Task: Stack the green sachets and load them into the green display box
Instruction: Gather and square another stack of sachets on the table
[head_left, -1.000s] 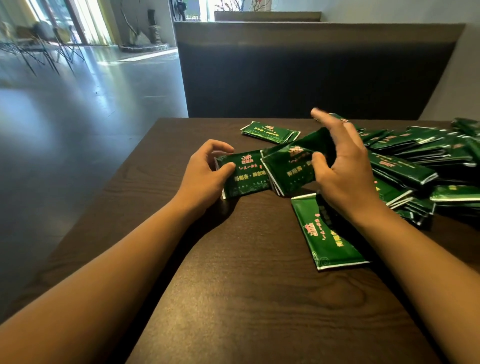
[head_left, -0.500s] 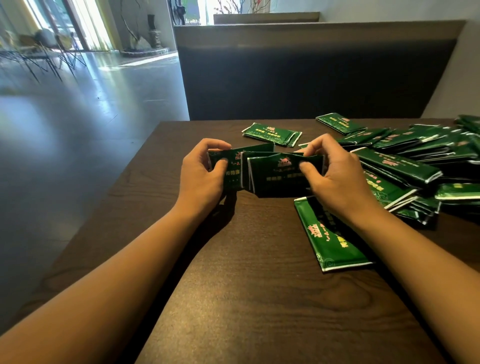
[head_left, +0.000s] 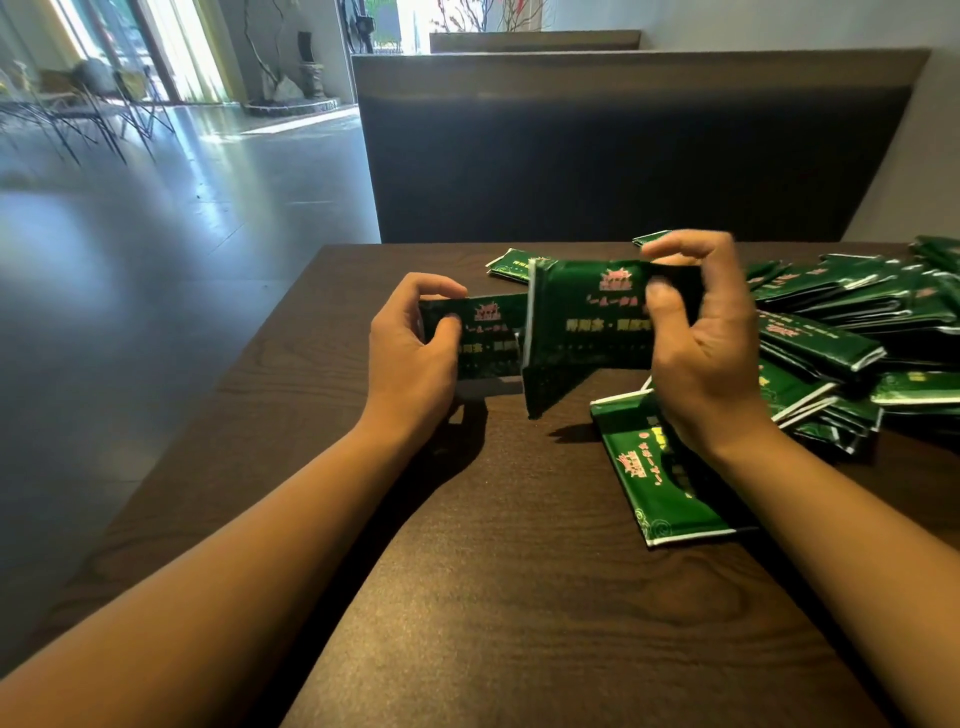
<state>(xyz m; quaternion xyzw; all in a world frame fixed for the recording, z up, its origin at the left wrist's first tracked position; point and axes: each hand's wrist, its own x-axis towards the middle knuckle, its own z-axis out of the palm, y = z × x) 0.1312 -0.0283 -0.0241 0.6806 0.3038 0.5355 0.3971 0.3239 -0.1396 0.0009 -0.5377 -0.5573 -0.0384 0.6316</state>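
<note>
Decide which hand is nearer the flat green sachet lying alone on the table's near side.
Right hand: directly above the flat green sachet. Left hand: well off to its left.

Sachet pile (head_left: 852, 332) right on table (head_left: 519, 597)

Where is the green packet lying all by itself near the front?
In the head view, the lone sachet lies flat on the table, right of centre, partly under the right hand and wrist, beside the sachet pile.
</note>
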